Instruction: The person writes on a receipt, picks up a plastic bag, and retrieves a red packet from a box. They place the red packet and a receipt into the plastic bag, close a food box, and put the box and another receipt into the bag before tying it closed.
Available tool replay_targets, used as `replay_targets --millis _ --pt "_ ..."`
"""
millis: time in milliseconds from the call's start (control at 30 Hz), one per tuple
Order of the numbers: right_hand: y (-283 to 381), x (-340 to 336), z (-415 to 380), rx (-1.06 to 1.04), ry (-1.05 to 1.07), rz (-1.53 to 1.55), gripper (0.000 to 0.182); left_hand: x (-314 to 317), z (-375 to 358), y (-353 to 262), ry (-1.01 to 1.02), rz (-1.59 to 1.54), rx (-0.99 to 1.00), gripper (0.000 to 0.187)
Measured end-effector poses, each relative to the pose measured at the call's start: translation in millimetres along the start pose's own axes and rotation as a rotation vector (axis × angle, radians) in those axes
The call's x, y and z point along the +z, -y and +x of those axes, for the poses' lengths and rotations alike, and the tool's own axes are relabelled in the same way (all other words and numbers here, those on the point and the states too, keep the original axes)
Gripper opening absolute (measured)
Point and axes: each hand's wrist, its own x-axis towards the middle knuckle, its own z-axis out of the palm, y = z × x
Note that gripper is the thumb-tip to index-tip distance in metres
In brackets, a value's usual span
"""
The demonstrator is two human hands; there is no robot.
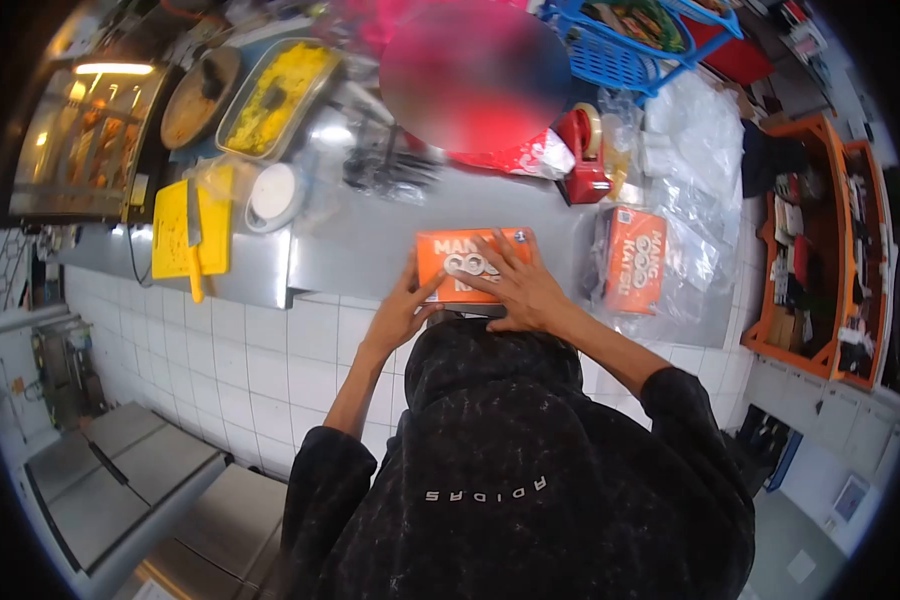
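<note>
An orange food box [480, 240] with white lettering sits at the front edge of the steel counter, right before my body. My left hand [406, 305] holds its left side, with the thumb over the near edge. Spread across the top, near the right end, lie the fingers of my right hand [520, 290]. The box looks closed; its contents are hidden. To the right, a second orange box [637, 262] with the same print rests partly inside clear plastic bags [705, 250].
A red tape dispenser [584, 165] stands behind the boxes. Leftward are a knife [193, 220] on a yellow cutting board [175, 235], a white-lidded tub [273, 195], a tray of yellow food [285, 85] and a lit display case [90, 140]. A blue basket [610, 60] stands at the back.
</note>
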Motion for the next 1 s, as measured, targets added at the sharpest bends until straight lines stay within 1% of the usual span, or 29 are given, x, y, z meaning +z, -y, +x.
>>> replay_targets --millis 67,100,167,200,267,333,433,533,600,633,667,700,733,800,833,867,900,967,1000 --pt "-1.3 -2.0 16.9 0.002 0.018 -0.075 0.097 4.0 2.3 3.8 -0.015 -0.019 0.033 0.057" --pt "-1.5 -1.3 20.4 0.012 0.031 -0.112 0.100 7.1 2.9 2.2 -0.020 -0.042 0.010 0.057" --pt "-2.2 2.6 25.3 0.027 0.021 -0.117 0.098 9.1 1.7 0.1 -0.037 -0.078 -0.043 0.058" --pt "-2.3 3.9 27.3 0.023 0.017 -0.116 0.098 7.1 1.6 -2.2 -0.008 0.026 -0.059 0.064" --pt "3.5 6.3 26.2 0.117 -0.052 -0.044 0.093 14.9 -5.1 2.4 -0.115 -0.132 -0.124 0.066" --pt "7.2 2.6 22.7 0.207 -0.144 0.007 0.089 16.3 -5.3 -11.9 -0.222 -0.282 -0.158 0.068" --pt "22.6 -13.9 12.8 0.317 -0.275 0.094 0.086 13.8 -1.6 -29.6 -0.341 -0.306 -0.161 0.064" --pt "44.4 -64.2 -23.1 0.361 -0.338 0.218 0.086 12.7 9.0 -57.0 -0.658 -0.656 -0.022 0.050" --pt "58.4 -111.8 -62.8 0.360 -0.369 0.299 0.084 4.7 24.2 -86.9 -0.595 -0.579 -0.177 0.045" --pt "60.4 -130.9 -86.1 0.354 -0.344 0.389 0.085 6.2 32.4 -96.4 -0.559 -0.543 -0.251 0.044" --pt "59.4 -147.0 -110.3 0.346 -0.320 0.478 0.087 12.4 38.5 -99.3 -0.406 -0.441 -0.097 0.040" --pt "56.7 -159.9 -134.5 0.335 -0.306 0.565 0.089 20.3 49.7 -122.2 -0.270 -0.302 0.010 0.043" --pt "52.7 -169.1 -159.1 0.320 -0.288 0.652 0.092 37.5 60.0 -120.0 -0.171 -0.183 0.115 0.049" --pt "43.9 -175.8 -206.2 0.298 -0.229 0.662 0.102 51.0 78.7 -175.3 0.115 -0.375 0.198 0.052" --pt "41.5 -174.7 -223.5 0.331 -0.211 0.693 0.102 60.2 91.7 -192.9 0.158 -0.145 0.368 0.050" --pt "38.9 -170.5 -238.5 0.364 -0.192 0.724 0.103 72.1 101.0 -201.2 0.187 -0.069 0.407 0.048" --pt "36.1 -166.1 -247.8 0.396 -0.173 0.756 0.103 84.4 110.3 -202.9 0.166 0.040 0.442 0.044" --pt "25.5 -154.8 -254.8 0.369 -0.147 0.851 0.102 111.0 134.0 -195.4 0.124 0.271 0.515 0.038" --pt "18.0 -146.8 -255.2 0.355 -0.139 0.903 0.102 120.5 145.8 -194.0 0.019 0.155 0.497 0.028"
